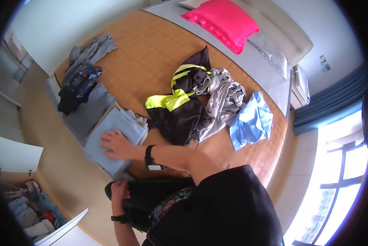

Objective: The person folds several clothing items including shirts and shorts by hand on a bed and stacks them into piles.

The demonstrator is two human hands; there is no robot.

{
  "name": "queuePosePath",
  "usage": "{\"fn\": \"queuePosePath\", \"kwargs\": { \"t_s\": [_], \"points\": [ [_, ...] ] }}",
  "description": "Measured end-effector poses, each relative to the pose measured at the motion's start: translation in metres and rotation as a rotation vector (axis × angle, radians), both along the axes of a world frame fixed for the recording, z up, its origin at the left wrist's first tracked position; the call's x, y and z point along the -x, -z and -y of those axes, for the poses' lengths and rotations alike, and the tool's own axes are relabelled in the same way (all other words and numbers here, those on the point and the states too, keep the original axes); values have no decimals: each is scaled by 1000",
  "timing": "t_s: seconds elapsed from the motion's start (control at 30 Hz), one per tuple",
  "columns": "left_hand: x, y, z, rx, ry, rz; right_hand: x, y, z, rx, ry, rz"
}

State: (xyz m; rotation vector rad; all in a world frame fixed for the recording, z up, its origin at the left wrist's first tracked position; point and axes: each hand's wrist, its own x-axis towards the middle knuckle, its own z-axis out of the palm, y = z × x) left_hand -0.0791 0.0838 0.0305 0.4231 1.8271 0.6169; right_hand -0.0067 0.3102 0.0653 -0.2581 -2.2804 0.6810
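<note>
My right hand (117, 145) lies flat, fingers spread, on a folded light blue cloth (110, 130) atop a stack at the bed's edge. My left hand (121, 190), fingers bent, is below the stack beside black fabric over my leg; whether it grips anything is hidden. Above the stack lie a grey folded cloth (93, 112), a dark patterned garment (79, 81) and a crumpled grey garment (94, 50). Right of it, a black and neon-yellow garment (180, 118) lies against a crumpled grey-beige garment (222, 98). A shiny light blue cloth (253, 121) lies farther right.
The bed's brown mat (134, 46) spreads under the clothes. A bright pink pillow (224, 23) rests near the headboard (282, 27). At lower left, an open storage unit holds folded clothes (28, 218), with a white panel (64, 227) beside it. A window with a blue curtain (331, 98) is at right.
</note>
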Motion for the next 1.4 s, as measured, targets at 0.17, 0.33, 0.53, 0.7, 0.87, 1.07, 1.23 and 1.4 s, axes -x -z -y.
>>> {"fn": "queuePosePath", "kwargs": {
  "t_s": [0.17, 0.33, 0.53, 0.7, 0.87, 1.07, 1.23, 1.4],
  "points": [
    [6, -1, 13, -18, -75, 53, -58, 3, -24, 217, -134, 72],
    [7, 1, 16, -76, -74, 75, -200, 28, -16, -133, -145, 830],
    [9, -2, 12, -90, -47, 108, -336, 47, 25, -148, -125, 674],
    [8, -8, 10, -95, -44, 111, -430, 43, 32, -68, -37, 948],
    [6, -5, 14, -115, -59, 74, -504, 73, -13, 307, 703, 1151],
    [-1, -14, 16, -144, -83, 74, -564, 13, -100, 186, 1559, 764],
    [-3, -14, 16, -140, -101, 54, -577, 12, -112, 662, 1764, 853],
    [-3, -19, 24, -171, -130, 58, -596, 56, -129, 898, 1850, 509]
  ]
}}
